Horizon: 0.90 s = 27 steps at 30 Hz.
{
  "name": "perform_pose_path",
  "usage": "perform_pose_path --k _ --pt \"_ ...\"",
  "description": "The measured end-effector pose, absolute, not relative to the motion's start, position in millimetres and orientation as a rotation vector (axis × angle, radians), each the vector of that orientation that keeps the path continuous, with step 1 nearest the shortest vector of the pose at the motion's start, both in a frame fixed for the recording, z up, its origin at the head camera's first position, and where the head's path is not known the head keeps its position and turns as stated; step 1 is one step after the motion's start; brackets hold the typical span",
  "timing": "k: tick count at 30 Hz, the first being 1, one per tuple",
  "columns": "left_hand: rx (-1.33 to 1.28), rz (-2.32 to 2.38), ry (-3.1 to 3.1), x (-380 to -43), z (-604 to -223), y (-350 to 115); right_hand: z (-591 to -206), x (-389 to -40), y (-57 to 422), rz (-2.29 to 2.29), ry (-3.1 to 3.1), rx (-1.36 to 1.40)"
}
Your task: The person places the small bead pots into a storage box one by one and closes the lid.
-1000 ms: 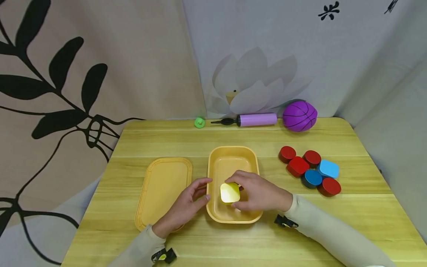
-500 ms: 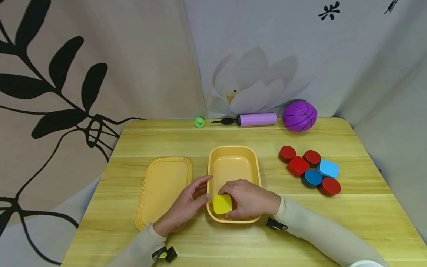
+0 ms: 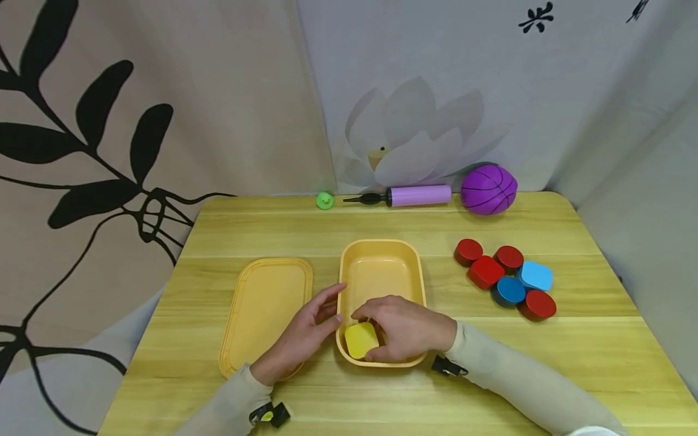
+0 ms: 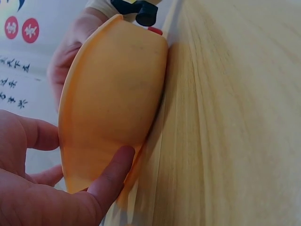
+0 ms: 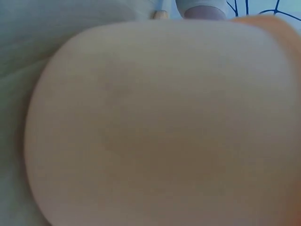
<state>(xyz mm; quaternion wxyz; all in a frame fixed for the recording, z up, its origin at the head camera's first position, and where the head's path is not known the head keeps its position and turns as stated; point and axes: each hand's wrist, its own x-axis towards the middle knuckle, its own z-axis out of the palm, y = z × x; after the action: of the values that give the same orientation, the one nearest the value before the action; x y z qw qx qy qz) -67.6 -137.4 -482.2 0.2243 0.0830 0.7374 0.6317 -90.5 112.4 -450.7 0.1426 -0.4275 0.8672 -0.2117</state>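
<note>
From my remote seat I use the orange tray [image 3: 384,272] on the worktop [image 3: 382,402] as my landmark. In my head view, the yellow block [image 3: 361,341] is inside it, slightly tilted, at the near left corner. The person's right hand [image 3: 406,328] reaches in over the tray's right wall and pinches that block between thumb and fingers. My right wrist view is mostly filled by a blurred, skin-toned surface, so I cannot make out the grip from there.

The left hand [image 3: 305,330] holds nothing in its grasp: I see it relaxed at the tray's left side, and my left wrist view shows its thumb and a finger resting against the outside wall and rim.

Just left of the tray I have a flat orange lid [image 3: 267,309], partly behind the left forearm. Right of the tray sits a cluster of red blocks [image 3: 485,272] and blue blocks [image 3: 508,292]. Beyond the tray's far side I see a green ball [image 3: 325,200], a purple pump [image 3: 420,195] and a purple basketball [image 3: 489,189].
</note>
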Motion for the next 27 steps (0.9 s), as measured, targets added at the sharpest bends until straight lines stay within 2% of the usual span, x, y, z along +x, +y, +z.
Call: perform_pose_path --k 14,27 --pt "0.240 1.740 2.044 -67.7 -482.8 -136.9 -442.6 -96.6 140.3 -1.049 2.533 -1.173" --pt "0.197 1.738 2.070 -66.2 -481.9 -135.4 -433.9 -104.4 185.6 -1.238 2.689 -1.135"
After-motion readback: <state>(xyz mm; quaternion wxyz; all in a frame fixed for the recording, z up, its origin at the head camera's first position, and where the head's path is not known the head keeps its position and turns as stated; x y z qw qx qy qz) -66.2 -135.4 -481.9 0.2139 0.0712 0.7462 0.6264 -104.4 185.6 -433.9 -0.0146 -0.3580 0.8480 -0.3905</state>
